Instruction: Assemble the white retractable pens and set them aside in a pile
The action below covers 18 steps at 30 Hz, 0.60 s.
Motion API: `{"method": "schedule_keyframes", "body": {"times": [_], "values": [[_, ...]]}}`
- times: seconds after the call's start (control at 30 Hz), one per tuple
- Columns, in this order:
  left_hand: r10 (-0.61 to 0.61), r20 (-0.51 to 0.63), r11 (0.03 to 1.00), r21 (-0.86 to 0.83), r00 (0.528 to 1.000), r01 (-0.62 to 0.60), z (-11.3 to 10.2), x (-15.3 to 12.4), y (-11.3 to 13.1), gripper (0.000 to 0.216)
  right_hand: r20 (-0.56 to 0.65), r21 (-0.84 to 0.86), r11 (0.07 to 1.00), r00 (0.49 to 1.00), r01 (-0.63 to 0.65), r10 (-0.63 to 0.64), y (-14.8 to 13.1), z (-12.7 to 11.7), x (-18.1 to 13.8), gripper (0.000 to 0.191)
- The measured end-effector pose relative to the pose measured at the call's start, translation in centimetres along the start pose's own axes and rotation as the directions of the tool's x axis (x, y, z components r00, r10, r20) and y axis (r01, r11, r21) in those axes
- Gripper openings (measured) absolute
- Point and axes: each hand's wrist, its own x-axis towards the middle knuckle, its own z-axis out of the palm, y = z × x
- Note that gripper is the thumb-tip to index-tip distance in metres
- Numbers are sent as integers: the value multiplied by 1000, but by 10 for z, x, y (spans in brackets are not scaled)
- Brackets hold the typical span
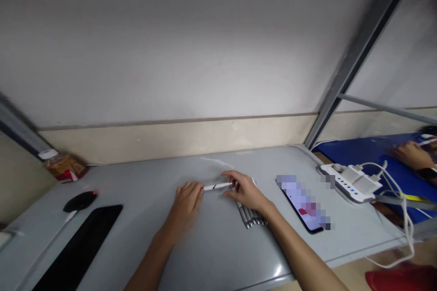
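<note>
Running remotely, I've got slim grey silver-tipped pens (250, 216) nearest, then the left hand (188, 198) closed on a slim white pen (220, 185) over the glossy grey desk (218, 254); right hand (247, 191) gapes at its tip, can't tell if gripping. I'd guess it's mid-handling; next calls for a steady pinch.

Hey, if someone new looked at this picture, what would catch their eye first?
Probably the white pen at the middle of the desk, with the left hand holding one end and the right hand curled by the other. Next, the row of pens partly under the right arm, and the lit phone to their right. The red-labelled bottle stands out at far left.
</note>
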Motion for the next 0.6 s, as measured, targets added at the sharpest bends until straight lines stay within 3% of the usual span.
{"method": "schedule_keyframes", "body": {"times": [0.07, 0.17, 0.27, 0.33, 0.4, 0.47, 0.53, 0.6], "values": [[0, 0, 1000, 6, 1000, 0, 0, 0, 0, 31, 23, -23, 1000, 1000, -19, 19, -1, 0, 0, 20], [17, 19, 1000, -10, 1000, -17, 1, -1, 2, 31, 67, -76, 993, 994, -86, 91, -1, -1, 0, 35], [25, 23, 999, -26, 999, -24, 1, -2, 3, 30, 45, -22, 995, 994, -96, 97, -2, -1, -1, 27], [28, 22, 999, -36, 999, -27, 0, -1, 3, 30, 25, 6, 996, 996, -87, 87, -2, -1, -1, 34], [38, 29, 998, -48, 999, -37, -1, -1, 3, 30, 37, -30, 995, 994, -99, 100, -2, -1, -1, 23], [43, 30, 998, -56, 999, -41, -1, -1, 3, 28, 53, -61, 990, 990, -125, 128, -2, -1, -1, 34], [41, 21, 997, -65, 999, -39, -1, -1, 2, 26, 45, -34, 992, 991, -122, 124, -4, -2, -1, 28], [40, 6, 996, -84, 999, -39, 0, -1, 2, 24, 29, 10, 996, 995, -93, 93, -5, -3, -2, 36]]}}
